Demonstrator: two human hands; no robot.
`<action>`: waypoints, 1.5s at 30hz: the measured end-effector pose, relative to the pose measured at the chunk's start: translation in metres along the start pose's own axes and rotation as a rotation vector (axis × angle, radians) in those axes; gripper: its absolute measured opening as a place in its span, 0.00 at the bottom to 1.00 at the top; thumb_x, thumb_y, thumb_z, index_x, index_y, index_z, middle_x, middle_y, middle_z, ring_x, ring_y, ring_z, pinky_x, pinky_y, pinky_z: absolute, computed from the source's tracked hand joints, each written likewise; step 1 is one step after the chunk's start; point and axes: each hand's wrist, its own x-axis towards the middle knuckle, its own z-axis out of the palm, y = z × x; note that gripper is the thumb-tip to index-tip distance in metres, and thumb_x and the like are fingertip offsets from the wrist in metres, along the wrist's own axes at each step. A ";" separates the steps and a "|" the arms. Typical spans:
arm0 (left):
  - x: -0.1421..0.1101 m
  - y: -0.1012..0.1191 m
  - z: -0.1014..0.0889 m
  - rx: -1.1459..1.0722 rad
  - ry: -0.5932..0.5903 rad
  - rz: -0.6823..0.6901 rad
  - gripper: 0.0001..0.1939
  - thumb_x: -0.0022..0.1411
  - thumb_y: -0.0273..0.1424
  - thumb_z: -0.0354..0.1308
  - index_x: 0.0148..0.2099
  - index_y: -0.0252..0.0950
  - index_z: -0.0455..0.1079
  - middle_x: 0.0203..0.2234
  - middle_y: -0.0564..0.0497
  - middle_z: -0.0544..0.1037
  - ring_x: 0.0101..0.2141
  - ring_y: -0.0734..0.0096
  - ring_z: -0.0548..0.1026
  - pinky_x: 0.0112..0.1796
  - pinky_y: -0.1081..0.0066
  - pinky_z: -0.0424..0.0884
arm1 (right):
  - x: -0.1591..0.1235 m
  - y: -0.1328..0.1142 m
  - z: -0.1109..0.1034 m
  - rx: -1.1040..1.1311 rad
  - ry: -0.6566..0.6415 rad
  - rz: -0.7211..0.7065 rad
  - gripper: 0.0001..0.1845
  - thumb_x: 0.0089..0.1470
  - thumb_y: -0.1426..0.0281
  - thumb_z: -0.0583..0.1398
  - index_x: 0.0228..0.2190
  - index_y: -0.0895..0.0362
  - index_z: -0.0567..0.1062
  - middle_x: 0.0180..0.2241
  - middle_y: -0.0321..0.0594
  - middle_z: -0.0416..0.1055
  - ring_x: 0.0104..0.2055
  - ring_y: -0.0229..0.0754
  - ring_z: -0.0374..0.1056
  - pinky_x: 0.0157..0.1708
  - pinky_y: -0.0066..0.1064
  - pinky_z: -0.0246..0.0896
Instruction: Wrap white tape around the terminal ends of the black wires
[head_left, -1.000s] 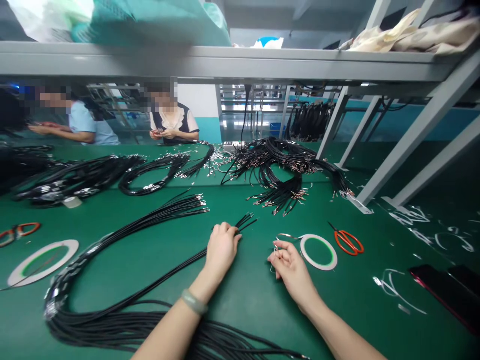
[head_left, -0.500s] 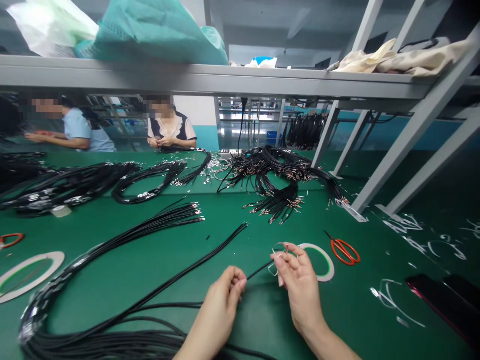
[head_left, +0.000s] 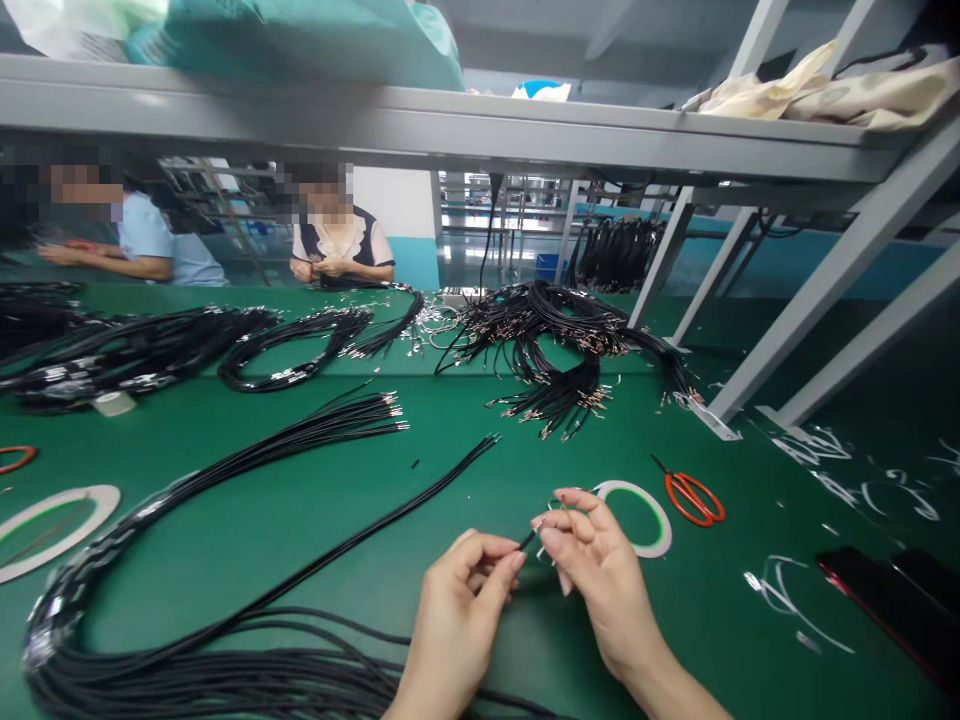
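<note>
My left hand pinches the end of a single black wire between thumb and fingers, low in the middle of the green table. My right hand is curled right beside it, its fingertips meeting the wire's tip and gripping a small metal strip piece. A white reel ring lies just behind my right hand. A loose bunch of black wires runs diagonally from the lower left toward the hands.
Orange scissors lie to the right of the reel. Piles of black terminated wires fill the far table. Another ring sits at the left. A dark phone lies at right. Two people work across the table under a grey shelf.
My left hand drew one wire back from the bunch's tips toward me. Both hands have come together, the wire's end now meeting my right fingertips.
</note>
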 end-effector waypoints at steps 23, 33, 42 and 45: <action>0.015 0.000 -0.037 0.715 -0.076 0.316 0.11 0.63 0.32 0.52 0.46 0.39 0.72 0.40 0.46 0.75 0.42 0.63 0.72 0.43 0.68 0.68 | 0.007 0.012 -0.007 -0.069 0.002 0.008 0.21 0.45 0.64 0.68 0.39 0.55 0.68 0.30 0.38 0.72 0.20 0.33 0.58 0.14 0.21 0.46; 0.008 -0.038 -0.166 1.233 0.158 0.089 0.16 0.63 0.30 0.46 0.47 0.37 0.73 0.36 0.44 0.75 0.38 0.56 0.72 0.41 0.62 0.68 | 0.015 0.030 -0.014 -0.073 0.083 -0.031 0.22 0.43 0.63 0.69 0.38 0.57 0.69 0.30 0.40 0.73 0.24 0.37 0.64 0.14 0.21 0.46; -0.007 -0.057 -0.195 1.119 0.272 0.162 0.15 0.62 0.31 0.45 0.38 0.39 0.75 0.30 0.46 0.76 0.34 0.59 0.74 0.37 0.64 0.69 | 0.023 0.029 -0.005 -0.125 0.081 -0.020 0.22 0.42 0.64 0.69 0.37 0.58 0.69 0.29 0.39 0.74 0.25 0.37 0.64 0.14 0.20 0.47; -0.009 -0.064 -0.208 1.092 0.342 0.134 0.15 0.61 0.32 0.46 0.36 0.39 0.75 0.30 0.46 0.76 0.34 0.58 0.74 0.38 0.63 0.69 | 0.027 0.030 0.003 -0.132 0.070 -0.008 0.21 0.43 0.64 0.69 0.37 0.58 0.69 0.28 0.37 0.72 0.24 0.35 0.63 0.14 0.20 0.46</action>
